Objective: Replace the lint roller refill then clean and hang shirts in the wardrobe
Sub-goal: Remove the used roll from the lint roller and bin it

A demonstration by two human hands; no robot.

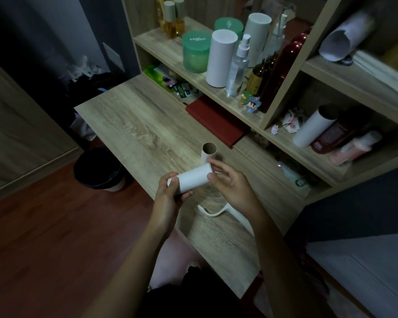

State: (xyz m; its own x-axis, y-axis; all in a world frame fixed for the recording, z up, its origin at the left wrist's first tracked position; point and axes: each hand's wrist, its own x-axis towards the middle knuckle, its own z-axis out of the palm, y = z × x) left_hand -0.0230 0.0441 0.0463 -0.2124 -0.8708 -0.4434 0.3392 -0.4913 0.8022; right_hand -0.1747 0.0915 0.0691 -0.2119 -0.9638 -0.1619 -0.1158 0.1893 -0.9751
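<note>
Your white cylindrical paper refill roll [193, 177] is held nearly level above the bench [136, 125]; the brown cardboard core [209, 153] stands upright behind.

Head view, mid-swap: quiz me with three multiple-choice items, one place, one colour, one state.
1. Where is the empty core? A on the desk B in the bin C on a shelf
2. The roller handle is: A red B white C green
3. The refill is: A lying flat B on a shelf C held in both hands
1A, it stands upright on the desk; 2B, white below the right hand; 3C, left hand grips one end, right fingers the other.
</note>
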